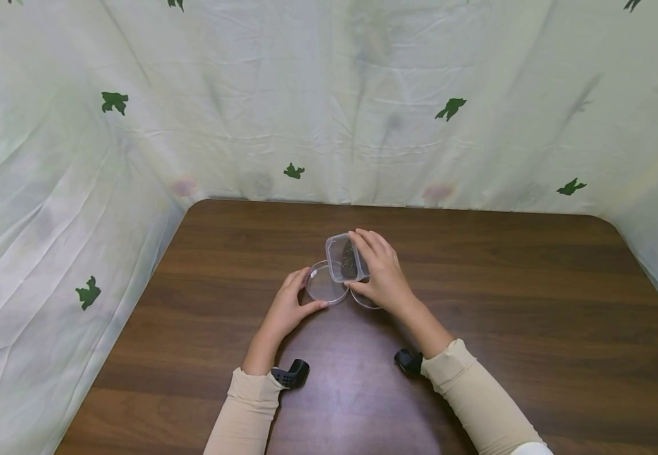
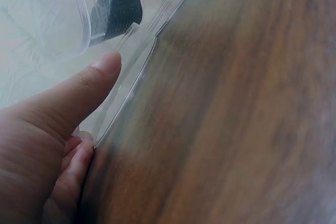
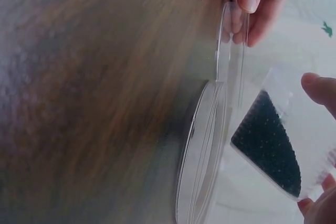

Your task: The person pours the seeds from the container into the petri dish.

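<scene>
My left hand point(image 1: 285, 309) holds a clear, round petri dish point(image 1: 322, 289) by its left side, thumb at the near edge and fingers at the far edge. The dish is on the table. My right hand point(image 1: 384, 273) grips a clear rectangular plastic container point(image 1: 336, 253), tilted with its mouth toward the left over the dish. Dark fine granules point(image 3: 270, 145) lie heaped along one side inside the container. A second round clear dish point(image 3: 197, 166) sits right beside the first, partly hidden beneath the container and right hand in the head view.
A brown wood-grain table point(image 1: 505, 303) stretches out around the hands. Pale cloth with green leaf-like shapes point(image 1: 451, 109) hangs behind and at both sides. Black devices point(image 1: 292, 374) are worn on both wrists.
</scene>
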`<act>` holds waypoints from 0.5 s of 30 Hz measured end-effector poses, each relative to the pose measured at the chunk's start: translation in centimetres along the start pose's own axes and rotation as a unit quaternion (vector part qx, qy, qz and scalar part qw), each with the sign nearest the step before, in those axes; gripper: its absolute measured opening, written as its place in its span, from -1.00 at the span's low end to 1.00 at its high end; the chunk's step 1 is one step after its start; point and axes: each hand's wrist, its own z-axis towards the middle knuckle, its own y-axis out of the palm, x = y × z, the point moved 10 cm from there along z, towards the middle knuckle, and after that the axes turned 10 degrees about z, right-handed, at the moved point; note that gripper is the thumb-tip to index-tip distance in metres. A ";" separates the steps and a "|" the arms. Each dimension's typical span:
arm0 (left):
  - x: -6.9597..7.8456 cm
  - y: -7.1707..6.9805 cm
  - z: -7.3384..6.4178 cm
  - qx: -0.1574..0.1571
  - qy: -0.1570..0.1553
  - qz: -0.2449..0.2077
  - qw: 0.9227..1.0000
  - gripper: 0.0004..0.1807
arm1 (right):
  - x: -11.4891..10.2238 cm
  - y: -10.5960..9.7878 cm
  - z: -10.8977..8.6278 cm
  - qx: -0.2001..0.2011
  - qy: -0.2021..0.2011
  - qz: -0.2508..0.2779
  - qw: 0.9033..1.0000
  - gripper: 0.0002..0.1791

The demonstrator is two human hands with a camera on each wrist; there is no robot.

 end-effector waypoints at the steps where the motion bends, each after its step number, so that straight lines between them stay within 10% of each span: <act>1: 0.0 0.0 0.0 -0.001 0.000 0.000 1.000 -0.10 | 0.0 0.1 0.0 -0.001 -0.001 -0.002 1.000 0.06; 15: 0.0 0.0 0.0 -0.005 -0.002 0.005 1.000 -0.10 | -0.4 0.6 0.2 -0.019 -0.002 -0.028 0.999 0.06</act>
